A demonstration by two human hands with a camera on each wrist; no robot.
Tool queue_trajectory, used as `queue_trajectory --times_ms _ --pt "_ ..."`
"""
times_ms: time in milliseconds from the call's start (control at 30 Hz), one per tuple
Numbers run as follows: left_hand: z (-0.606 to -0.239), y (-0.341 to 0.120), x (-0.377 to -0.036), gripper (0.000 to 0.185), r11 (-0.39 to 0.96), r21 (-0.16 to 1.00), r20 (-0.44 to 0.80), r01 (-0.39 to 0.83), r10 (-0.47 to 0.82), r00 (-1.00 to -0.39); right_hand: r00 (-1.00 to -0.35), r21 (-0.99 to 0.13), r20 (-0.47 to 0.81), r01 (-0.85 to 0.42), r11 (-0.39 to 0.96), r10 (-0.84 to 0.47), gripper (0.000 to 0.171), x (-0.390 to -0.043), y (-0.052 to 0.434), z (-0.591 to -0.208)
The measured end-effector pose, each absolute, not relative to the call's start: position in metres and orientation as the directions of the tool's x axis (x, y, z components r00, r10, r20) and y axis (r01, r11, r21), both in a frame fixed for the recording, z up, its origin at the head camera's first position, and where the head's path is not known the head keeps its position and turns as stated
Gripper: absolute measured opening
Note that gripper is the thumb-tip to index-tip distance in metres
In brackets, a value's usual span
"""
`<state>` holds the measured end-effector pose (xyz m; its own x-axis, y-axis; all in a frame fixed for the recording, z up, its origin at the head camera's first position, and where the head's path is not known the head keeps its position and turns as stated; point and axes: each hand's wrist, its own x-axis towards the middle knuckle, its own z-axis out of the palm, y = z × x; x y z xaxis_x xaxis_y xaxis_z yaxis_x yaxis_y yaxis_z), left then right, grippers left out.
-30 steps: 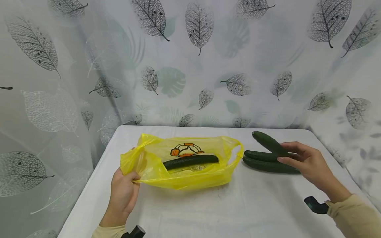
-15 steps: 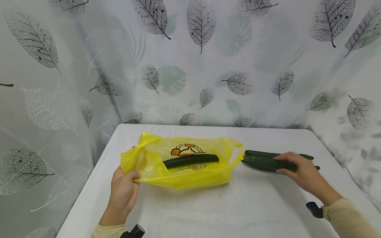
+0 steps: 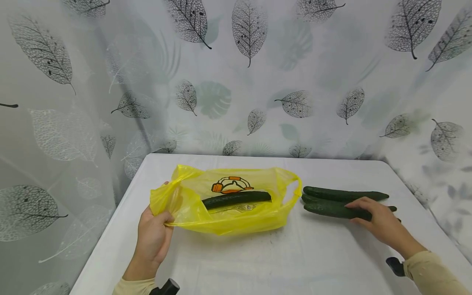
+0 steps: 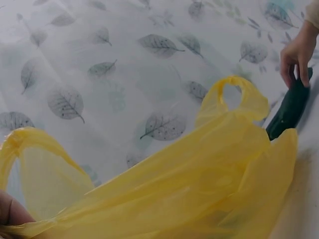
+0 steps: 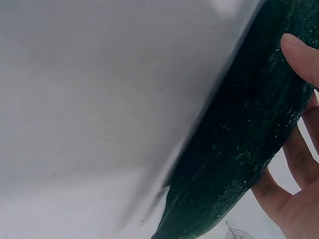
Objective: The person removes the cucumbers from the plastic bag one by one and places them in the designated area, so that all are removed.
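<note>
Left hand: the left hand pinches the near-left edge of the yellow plastic bag, fingers curled into the film, holding its mouth open; this grip is the same as a second ago.
Bag contents: one cucumber inside the bag lies lengthwise, seen through the plastic.
Right hand: the right hand is curled round the near cucumber, thumb under and fingers over it, as the right wrist view shows close up.
What changed: a second ago this hand held a cucumber tilted up above the pile; that one now lies flat as the far cucumber, and the hand has shifted nearer and lower onto the near one.
Where things lie: both loose cucumbers rest on the white table, just right of the bag's handle loop, touching each other.
Reading: I judge the hand has regripped for a fresh pick; one cucumber is bagged.
</note>
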<state>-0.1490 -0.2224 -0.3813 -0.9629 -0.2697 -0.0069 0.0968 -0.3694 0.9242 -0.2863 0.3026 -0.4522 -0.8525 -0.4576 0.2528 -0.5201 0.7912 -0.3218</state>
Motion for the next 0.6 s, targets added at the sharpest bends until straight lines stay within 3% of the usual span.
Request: queue_trajectory --times_ms 600 --pt "-0.382 -0.223 -0.150 0.076 -0.392 0.914 0.000 0.105 -0.258 -0.966 -0.867 -0.272 0.173 -0.497 0.824 -0.466 0.042 -0.286 0.307 -0.467"
